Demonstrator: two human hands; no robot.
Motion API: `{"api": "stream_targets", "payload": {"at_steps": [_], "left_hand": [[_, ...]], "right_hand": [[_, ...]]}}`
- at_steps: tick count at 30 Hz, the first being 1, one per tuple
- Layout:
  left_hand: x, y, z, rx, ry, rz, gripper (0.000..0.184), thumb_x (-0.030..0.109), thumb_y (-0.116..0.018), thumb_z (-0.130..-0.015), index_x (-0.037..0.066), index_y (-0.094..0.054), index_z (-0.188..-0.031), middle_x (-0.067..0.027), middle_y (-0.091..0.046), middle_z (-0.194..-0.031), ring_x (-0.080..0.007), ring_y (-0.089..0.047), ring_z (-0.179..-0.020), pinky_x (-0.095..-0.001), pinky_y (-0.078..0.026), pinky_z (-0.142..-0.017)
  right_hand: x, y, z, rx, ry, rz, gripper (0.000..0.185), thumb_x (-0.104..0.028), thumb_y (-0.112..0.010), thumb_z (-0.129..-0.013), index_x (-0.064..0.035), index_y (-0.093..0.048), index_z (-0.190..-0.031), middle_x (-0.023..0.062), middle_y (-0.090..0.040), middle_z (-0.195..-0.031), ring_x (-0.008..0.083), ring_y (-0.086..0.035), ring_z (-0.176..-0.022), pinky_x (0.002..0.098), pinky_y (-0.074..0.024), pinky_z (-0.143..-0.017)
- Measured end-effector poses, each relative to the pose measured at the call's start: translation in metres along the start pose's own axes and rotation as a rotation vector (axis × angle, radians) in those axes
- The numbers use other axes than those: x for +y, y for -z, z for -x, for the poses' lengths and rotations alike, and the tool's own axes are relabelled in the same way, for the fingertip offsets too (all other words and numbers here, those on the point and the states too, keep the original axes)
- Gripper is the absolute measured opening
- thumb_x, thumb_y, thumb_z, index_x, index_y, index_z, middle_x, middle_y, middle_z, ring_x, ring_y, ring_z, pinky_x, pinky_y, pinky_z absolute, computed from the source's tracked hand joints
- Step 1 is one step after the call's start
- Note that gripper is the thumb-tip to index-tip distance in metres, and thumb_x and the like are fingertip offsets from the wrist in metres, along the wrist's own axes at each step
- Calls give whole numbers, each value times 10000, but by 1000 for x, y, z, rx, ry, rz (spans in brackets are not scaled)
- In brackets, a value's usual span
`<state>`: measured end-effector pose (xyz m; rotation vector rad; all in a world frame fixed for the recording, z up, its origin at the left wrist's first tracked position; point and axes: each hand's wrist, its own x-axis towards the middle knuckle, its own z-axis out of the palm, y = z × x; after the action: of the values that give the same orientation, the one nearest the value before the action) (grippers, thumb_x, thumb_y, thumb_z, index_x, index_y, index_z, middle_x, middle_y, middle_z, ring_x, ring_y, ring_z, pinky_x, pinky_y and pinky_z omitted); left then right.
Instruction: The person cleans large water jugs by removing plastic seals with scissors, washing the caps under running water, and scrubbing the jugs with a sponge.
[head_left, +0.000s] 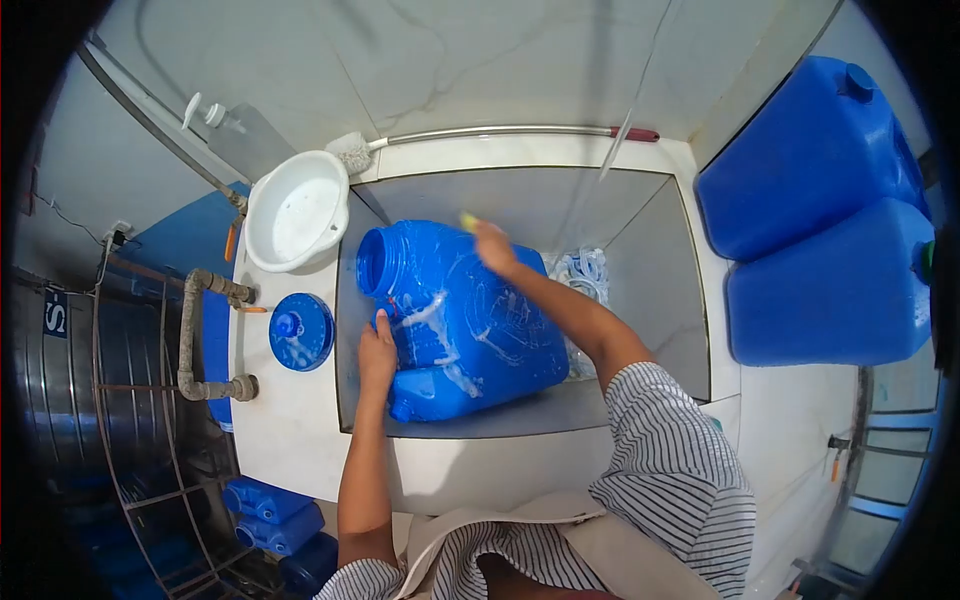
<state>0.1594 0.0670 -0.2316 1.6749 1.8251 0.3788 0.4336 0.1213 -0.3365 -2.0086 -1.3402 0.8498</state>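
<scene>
A large blue jug (480,320) lies on its side in the grey sink (640,400), its open mouth facing left and white suds streaked over its surface. My left hand (378,350) is closed on the jug near its handle, below the mouth. Over the jug's upper edge, my right hand (492,248) grips a small yellow sponge (468,221); motion blurs it a little. White coiled netting or tubing (585,275) lies in the sink behind the jug, partly hidden by my right forearm.
On the left ledge are a white basin (298,210), a soapy blue lid (301,332) and a clear pump bottle (250,140). A long-handled brush (500,131) lies along the back ledge. Two big blue jugs (810,160) stand at the right. Pipes (190,340) border the left.
</scene>
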Motion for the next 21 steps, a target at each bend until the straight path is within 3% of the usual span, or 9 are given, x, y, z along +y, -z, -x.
{"api": "stream_targets", "payload": {"at_steps": [2,5,7,9,11,13,15,17,21], "left_hand": [[5,1,5,-56,56,85,664,499,-349,-933,-123,-516,-1094,-287,-607,-834,-371,-617,-695,-417,-485,-630],[12,8,7,-133,111,271,645,489,-353,-937,-119,-505,-1091,-225,-600,-710,-267,-582,-493,-357,-460,-464],[25,10,14,-164,108,371,635,483,-354,-939,-118,-503,-1079,-194,-589,-659,-215,-547,-419,-326,-433,-399],[44,13,29,-158,-50,318,548,451,-352,-950,-68,-519,-1002,-235,-588,-666,-311,-592,-507,-378,-463,-475],[38,2,27,-136,-246,254,496,439,-340,-960,-21,-525,-977,-164,-544,-602,-253,-554,-473,-362,-433,-446],[47,9,32,-93,-567,105,428,387,-315,-977,28,-535,-905,-131,-512,-540,-268,-534,-468,-397,-413,-459],[59,21,39,-157,-625,-50,391,358,-343,-967,26,-534,-894,-199,-553,-662,-351,-557,-634,-436,-423,-572],[78,28,33,-205,-688,-190,355,329,-370,-957,24,-534,-882,-267,-594,-783,-435,-580,-801,-475,-434,-686],[91,10,15,-50,-830,-225,275,252,-429,-915,24,-516,-1043,-273,-462,-1192,-406,-395,-1173,-431,-302,-990]], "right_hand": [[123,-17,22,220,287,376,365,-211,-384,-888,-1,-537,-1144,205,-525,-1193,379,-459,-1132,503,-321,-984],[90,-36,134,247,-409,126,476,-245,-393,-924,25,-344,-1313,289,-346,-1334,412,-337,-1247,447,-250,-1071],[8,-1,166,79,-81,-30,499,-284,-392,-940,36,-322,-1316,299,-256,-1380,412,-215,-1319,461,-177,-1100],[-47,28,145,432,699,517,478,-257,-401,-942,19,-319,-1323,264,-252,-1391,407,-211,-1316,473,-189,-1089],[-108,75,107,672,610,252,412,-260,-404,-929,27,-468,-1218,270,-449,-1251,401,-386,-1207,462,-334,-993],[-138,149,85,-25,431,133,359,-230,-403,-923,23,-553,-1130,240,-574,-1102,374,-518,-1073,419,-408,-916],[-78,150,45,-40,759,13,334,-245,-463,-904,-3,-590,-1095,165,-629,-1040,292,-584,-993,364,-429,-904],[-42,171,51,-318,168,-135,328,-258,-509,-872,-23,-629,-1067,111,-656,-1021,219,-604,-943,357,-452,-853],[46,126,88,-593,54,150,334,-253,-514,-876,-45,-639,-1106,141,-633,-1102,192,-592,-968,348,-442,-893]]}}
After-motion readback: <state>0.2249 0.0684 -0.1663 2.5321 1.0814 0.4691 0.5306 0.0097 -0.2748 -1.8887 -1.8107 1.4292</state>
